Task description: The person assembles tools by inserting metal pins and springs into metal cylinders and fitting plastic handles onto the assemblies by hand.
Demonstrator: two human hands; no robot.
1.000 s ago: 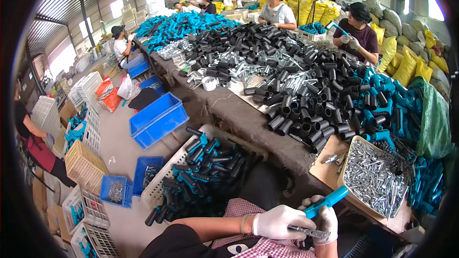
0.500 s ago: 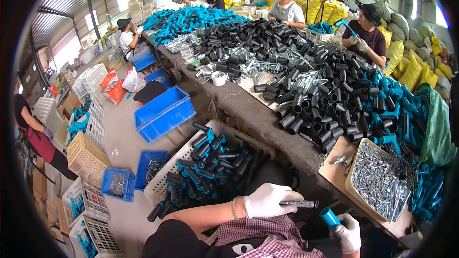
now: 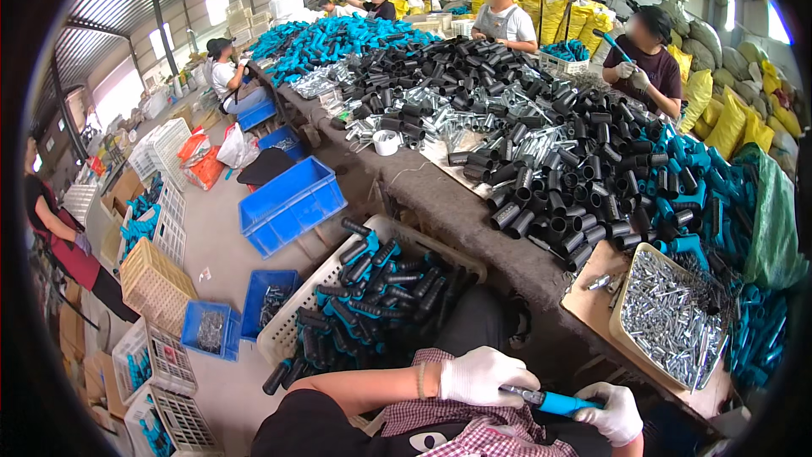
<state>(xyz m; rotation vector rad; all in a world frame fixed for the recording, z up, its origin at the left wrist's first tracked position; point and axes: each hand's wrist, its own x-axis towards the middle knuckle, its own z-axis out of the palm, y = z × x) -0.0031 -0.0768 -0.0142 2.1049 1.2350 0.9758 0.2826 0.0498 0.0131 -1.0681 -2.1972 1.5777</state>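
The left hand [image 3: 484,375] and right hand [image 3: 611,412] are both closing on one blue handle [image 3: 554,402], low over the lap; its long axis is running across between them, right end dipping.

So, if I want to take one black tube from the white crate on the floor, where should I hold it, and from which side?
Probably best at the middle of a top-lying black tube, coming from above. The tubes lie flat and crosswise in the white crate, so their ends are crowded by neighbours and the rim, while the round body on top is free for fingers to close across it.
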